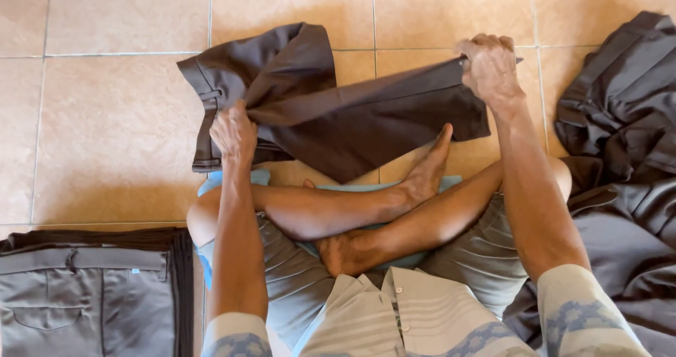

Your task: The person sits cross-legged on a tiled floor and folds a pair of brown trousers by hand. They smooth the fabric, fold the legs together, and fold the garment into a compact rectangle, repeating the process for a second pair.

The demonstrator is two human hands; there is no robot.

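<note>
Legs crossed under me on a blue mat (225,181), I sat on the tiled floor (105,117) in the middle of a fold. My left hand (234,133) pinched the dark brown trousers (338,110) near the waistband, fingers closed on the cloth. My right hand (491,65) gripped the far leg end, fingers curled tight, pulling it taut just above the floor. The next move, I judged, called for bringing both ends together evenly. Folded trousers (84,293) lay stacked at my left; a dark heap, probably unfolded ones (620,117), waited right.
</note>
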